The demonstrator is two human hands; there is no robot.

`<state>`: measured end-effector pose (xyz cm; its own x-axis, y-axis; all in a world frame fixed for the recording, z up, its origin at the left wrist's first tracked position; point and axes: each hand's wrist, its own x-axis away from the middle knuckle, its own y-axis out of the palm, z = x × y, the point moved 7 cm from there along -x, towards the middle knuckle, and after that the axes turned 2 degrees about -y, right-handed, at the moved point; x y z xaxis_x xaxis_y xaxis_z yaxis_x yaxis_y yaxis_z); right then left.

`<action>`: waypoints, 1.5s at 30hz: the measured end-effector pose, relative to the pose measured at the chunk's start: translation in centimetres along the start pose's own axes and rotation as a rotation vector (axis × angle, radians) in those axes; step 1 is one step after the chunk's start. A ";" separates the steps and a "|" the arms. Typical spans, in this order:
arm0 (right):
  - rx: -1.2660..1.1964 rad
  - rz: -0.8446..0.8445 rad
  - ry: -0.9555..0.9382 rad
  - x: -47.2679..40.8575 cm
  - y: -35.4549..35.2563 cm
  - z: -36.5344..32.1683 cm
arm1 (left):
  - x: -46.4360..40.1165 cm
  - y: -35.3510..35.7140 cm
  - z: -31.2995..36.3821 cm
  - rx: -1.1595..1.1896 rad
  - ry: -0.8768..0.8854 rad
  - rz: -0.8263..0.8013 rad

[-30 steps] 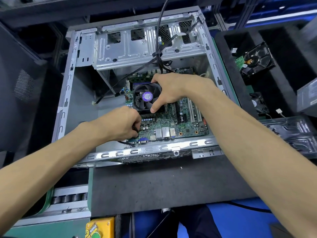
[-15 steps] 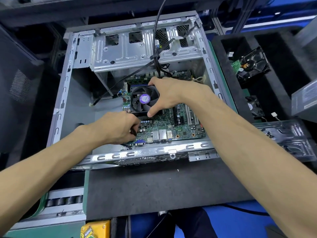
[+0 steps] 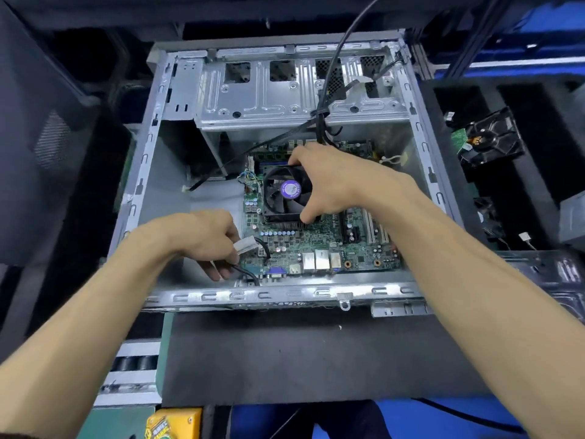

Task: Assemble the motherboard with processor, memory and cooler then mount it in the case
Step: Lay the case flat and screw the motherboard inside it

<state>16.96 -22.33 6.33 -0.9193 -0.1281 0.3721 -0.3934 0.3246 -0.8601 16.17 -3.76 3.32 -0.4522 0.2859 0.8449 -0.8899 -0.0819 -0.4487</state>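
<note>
The motherboard [image 3: 319, 248] lies flat inside the open case [image 3: 286, 294], toward its near right part, with one cooler [image 3: 283, 194] seated on it. We see the cooler's fan blades and purple hub label, though its right edge sits under our right hand [image 3: 335, 182]. The board's far edge is partly lost behind black cables [image 3: 321, 122] and the hand, and any processor beneath the cooler is hidden from us.

Our right hand arches over the cooler, fingers on its far edge and thumb at its near right corner, gripping it. Our left hand [image 3: 202, 240] is curled at the board's near left corner, pinching a black cable with a white label [image 3: 248, 245]; the fingertips tuck under, so how the cable ends we cannot tell.

Both forearms reach in from the near side. The case rests on a dark worktop [image 3: 285, 356]. To the right, a black foam tray [image 3: 535, 128] holds one hard drive [image 3: 489, 137]; other parts there are too dim to name. A yellow block [image 3: 174, 423] is cut off at the bottom edge.
</note>
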 end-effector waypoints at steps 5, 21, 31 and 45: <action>0.118 -0.061 -0.015 0.2 0.7 -0.9 | -0.3 0.6 0.2 0.010 0.011 -0.016; 0.089 -0.003 -0.019 0.7 0.2 -1.4 | -1.4 0.0 0.0 -0.055 -0.008 0.002; 0.139 -0.145 0.018 1.2 0.9 -1.2 | -1.2 0.8 0.5 -0.058 0.046 -0.022; 0.108 -0.122 0.017 1.1 0.8 -1.3 | -1.4 0.0 0.4 -0.082 0.045 -0.002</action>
<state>15.67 -20.95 6.52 -0.8647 -0.1446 0.4810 -0.5017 0.2053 -0.8403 16.78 -4.58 2.26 -0.4453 0.3284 0.8330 -0.8824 -0.0032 -0.4705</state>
